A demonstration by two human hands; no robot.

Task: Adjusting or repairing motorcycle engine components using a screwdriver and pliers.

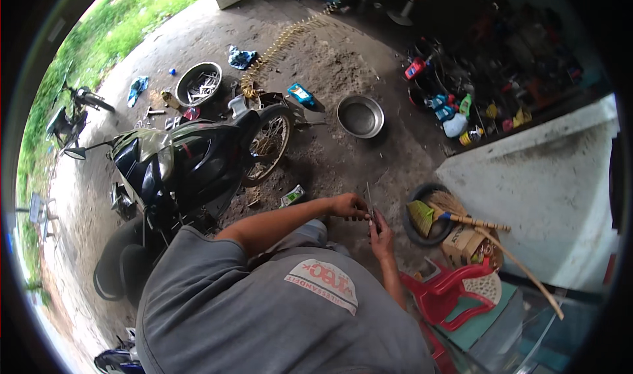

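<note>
My left hand [349, 206] and my right hand [381, 237] meet in front of my body. A thin, light metal rod [368, 190] sticks up from between them; its kind is too small to make out. My left fingers are curled, pinching at the rod's lower part. The right hand has its fingers closed around the lower end, which is mostly hidden. To the left stands a black motorbike [191, 166], with its spoked wheel [270, 143] nearest my hands. Beyond them a round metal basin [361, 116] rests on the floor.
A tub of metal tools [200, 84], a blue bottle [301, 95] and a coiled yellow hose [277, 47] lie farther off. At right are a tyre [417, 232], a broom [455, 209], a cardboard box [461, 245] and a red plastic chair [448, 291]. Cluttered bottles [455, 124] line the far right.
</note>
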